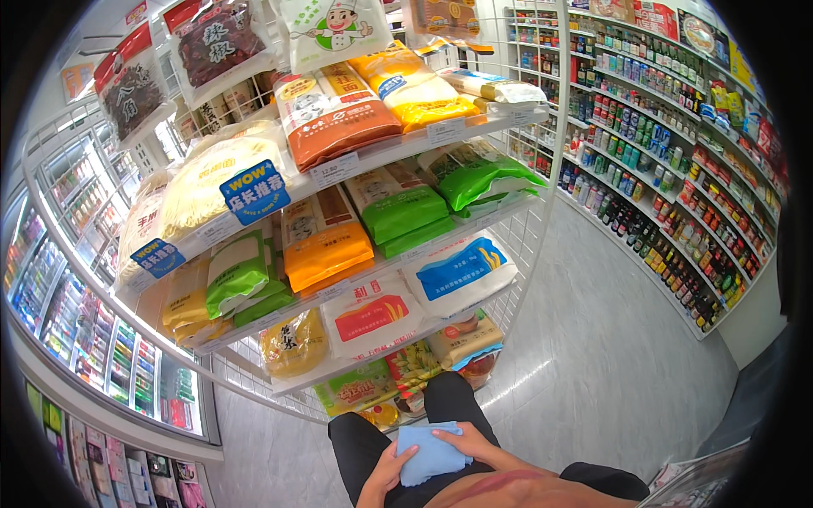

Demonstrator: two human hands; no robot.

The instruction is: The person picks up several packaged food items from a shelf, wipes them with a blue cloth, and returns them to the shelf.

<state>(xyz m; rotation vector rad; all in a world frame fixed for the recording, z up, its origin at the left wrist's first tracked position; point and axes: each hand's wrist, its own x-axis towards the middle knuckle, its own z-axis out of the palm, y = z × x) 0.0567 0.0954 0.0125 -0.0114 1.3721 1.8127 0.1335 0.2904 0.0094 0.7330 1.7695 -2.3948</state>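
Over my lap, a folded light-blue cloth is held between both hands. My left hand grips its left edge, thumb on top. On the right side of the cloth, my right hand holds on with its thumb across the top; the fingers beneath are partly hidden. Before me stands a white wire shelf rack stocked with bags. An orange bag and a green bag lie on its middle shelf, with a white bag bearing a blue panel one shelf lower. My dark-clothed knees are near the bottom shelf.
Glass-door drink coolers line the left side, with hanging packets below them. Across the grey floor, wall shelves hold cans and bottles. Hooked bags hang above the rack's top visible shelf. A transparent edge is at the lower right.
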